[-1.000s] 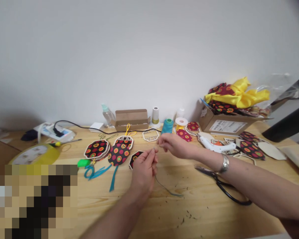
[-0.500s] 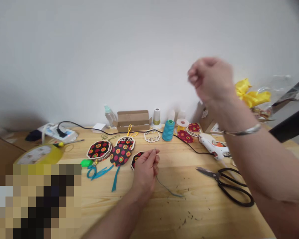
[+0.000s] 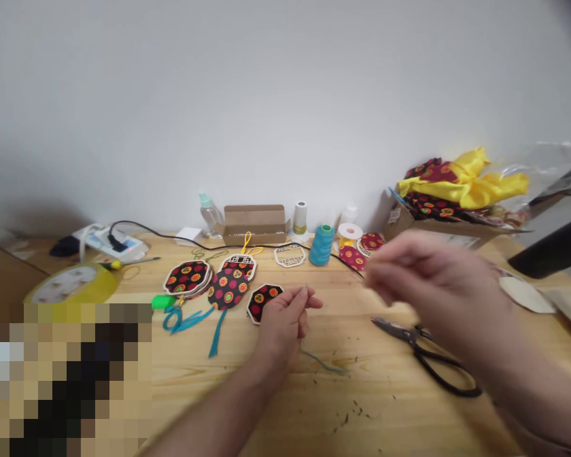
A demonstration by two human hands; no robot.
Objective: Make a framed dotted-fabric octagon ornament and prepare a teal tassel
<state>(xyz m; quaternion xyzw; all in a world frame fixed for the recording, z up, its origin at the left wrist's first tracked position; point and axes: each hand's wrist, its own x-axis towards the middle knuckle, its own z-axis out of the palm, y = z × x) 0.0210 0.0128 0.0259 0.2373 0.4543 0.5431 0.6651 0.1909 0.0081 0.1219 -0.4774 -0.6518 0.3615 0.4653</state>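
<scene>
My left hand (image 3: 285, 320) rests on the wooden table (image 3: 266, 406) with thumb and finger pinched on a thin teal thread (image 3: 321, 363); the thread's loose end trails over the wood to the right. Just left of that hand lies a small octagonal patterned fabric piece (image 3: 263, 299). My right hand (image 3: 423, 273) hovers blurred above the table to the right, over black scissors (image 3: 431, 358). Its fingers look loosely bent; whether it holds anything is hidden by the blur. A teal thread spool (image 3: 322, 244) stands behind, between the two hands.
More patterned ornaments (image 3: 208, 282) with teal tassels (image 3: 186, 318) lie at left. A wooden lattice piece (image 3: 290, 255), small cardboard box (image 3: 254, 222), spray bottle (image 3: 208, 212), power strip (image 3: 105, 241) and yellow tape roll (image 3: 66, 287) line the back. A box of fabric (image 3: 457, 197) stands at right.
My right hand went from beside the left hand up high to the right, then came back down over the scissors. The left hand kept its pinch and barely moved.
</scene>
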